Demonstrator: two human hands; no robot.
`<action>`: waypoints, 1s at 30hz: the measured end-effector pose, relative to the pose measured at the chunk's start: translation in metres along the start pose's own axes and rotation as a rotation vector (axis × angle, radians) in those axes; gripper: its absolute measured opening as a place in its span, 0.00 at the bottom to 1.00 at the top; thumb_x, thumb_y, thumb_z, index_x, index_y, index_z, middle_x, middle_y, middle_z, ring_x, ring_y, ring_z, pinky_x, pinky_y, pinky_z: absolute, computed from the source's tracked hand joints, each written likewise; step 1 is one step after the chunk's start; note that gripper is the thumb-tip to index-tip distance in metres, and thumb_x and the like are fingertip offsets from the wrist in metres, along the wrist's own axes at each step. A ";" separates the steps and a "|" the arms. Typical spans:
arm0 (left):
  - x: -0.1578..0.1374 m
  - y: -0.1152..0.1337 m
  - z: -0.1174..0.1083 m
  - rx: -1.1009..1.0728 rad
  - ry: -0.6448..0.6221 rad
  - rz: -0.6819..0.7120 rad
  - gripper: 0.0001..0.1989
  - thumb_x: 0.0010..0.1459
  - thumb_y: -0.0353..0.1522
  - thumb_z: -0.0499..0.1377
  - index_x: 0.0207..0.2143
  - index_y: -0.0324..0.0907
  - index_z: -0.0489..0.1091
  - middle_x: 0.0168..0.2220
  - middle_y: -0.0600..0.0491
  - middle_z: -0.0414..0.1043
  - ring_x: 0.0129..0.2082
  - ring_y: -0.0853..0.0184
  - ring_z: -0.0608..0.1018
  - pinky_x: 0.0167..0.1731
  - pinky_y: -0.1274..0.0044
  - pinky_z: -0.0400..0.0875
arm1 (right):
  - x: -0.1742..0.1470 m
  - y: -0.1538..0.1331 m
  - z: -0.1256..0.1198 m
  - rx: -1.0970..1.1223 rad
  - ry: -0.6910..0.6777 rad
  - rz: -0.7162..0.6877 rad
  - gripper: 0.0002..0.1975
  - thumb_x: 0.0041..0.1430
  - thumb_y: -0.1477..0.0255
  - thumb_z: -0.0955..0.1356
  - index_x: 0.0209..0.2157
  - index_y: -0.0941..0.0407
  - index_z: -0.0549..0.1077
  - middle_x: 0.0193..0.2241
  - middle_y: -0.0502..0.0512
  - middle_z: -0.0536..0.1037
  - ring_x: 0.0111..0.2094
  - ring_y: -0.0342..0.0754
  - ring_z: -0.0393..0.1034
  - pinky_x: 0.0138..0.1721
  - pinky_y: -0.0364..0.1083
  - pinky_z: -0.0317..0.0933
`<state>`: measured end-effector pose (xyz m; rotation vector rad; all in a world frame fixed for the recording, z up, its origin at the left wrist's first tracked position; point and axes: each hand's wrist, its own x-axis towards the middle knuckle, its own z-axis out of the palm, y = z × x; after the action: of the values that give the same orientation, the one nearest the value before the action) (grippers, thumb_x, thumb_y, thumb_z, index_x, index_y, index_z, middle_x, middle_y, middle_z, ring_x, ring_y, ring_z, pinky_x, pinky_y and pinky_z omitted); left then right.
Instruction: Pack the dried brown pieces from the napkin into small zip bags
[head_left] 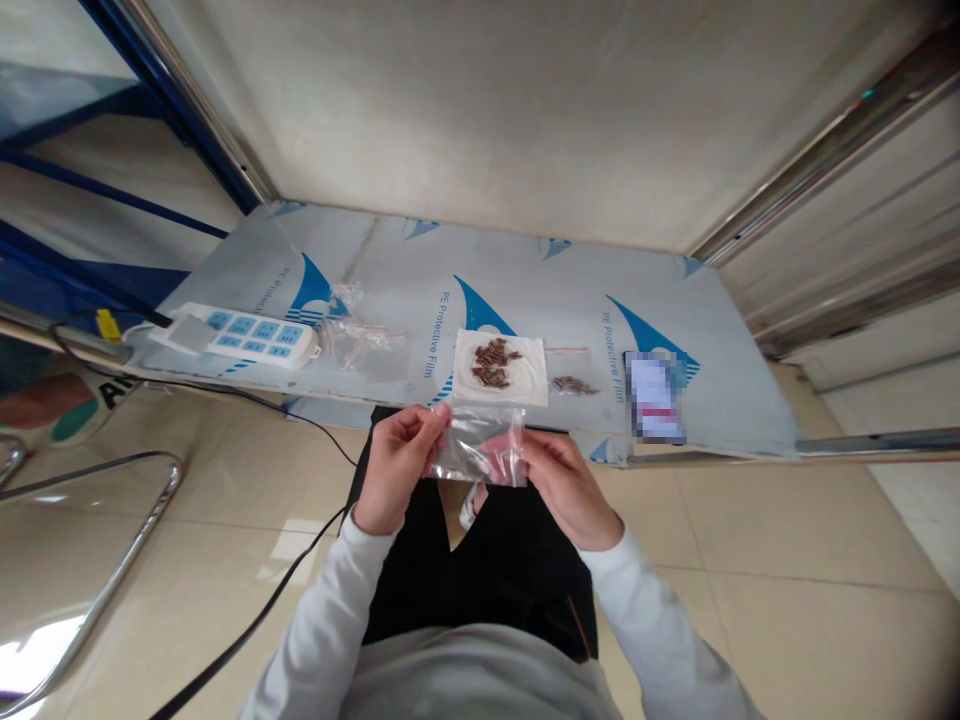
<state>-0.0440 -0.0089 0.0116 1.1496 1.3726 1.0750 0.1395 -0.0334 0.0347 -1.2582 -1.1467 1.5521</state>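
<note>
Between my two hands a clear zip bag is stretched sideways over my lap, in front of the shelf's edge. My left hand pinches its left end, and my right hand grips the zip end on the right. No contents show inside it. Just beyond the bag lies a white paper square with a heap of small reddish-brown pieces on it. Right of the paper, a second clear zip bag lies flat with several similar brown pieces in it.
A white power strip with blue sockets lies at the left. Several clear bags are strewn beside it. A phone rests near the front edge at the right. Black cables hang down left of my legs.
</note>
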 end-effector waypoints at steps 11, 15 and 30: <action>-0.003 0.017 0.018 0.625 -0.362 0.585 0.35 0.46 0.28 0.64 0.57 0.43 0.57 0.49 0.45 0.71 0.50 0.56 0.73 0.51 0.64 0.67 | 0.004 -0.008 0.022 -0.798 0.157 -0.276 0.21 0.62 0.69 0.63 0.14 0.57 0.68 0.13 0.49 0.67 0.16 0.40 0.58 0.22 0.42 0.50; 0.000 0.009 0.018 0.554 -0.251 0.512 0.22 0.49 0.26 0.61 0.47 0.44 0.64 0.43 0.49 0.72 0.45 0.61 0.75 0.45 0.70 0.70 | 0.013 -0.009 0.013 -0.808 0.127 -0.309 0.18 0.61 0.68 0.64 0.19 0.56 0.73 0.17 0.50 0.74 0.20 0.43 0.65 0.25 0.42 0.56; 0.001 -0.014 0.006 0.568 -0.070 0.414 0.18 0.53 0.35 0.63 0.46 0.44 0.65 0.37 0.51 0.74 0.39 0.64 0.77 0.43 0.72 0.70 | 0.134 0.054 -0.057 -1.269 -0.021 -0.339 0.09 0.58 0.79 0.65 0.38 0.57 0.77 0.38 0.58 0.74 0.42 0.48 0.70 0.48 0.45 0.61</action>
<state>-0.0395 -0.0094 -0.0031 1.9333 1.4650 0.9310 0.1702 0.0896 -0.0551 -1.6292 -2.3534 0.4673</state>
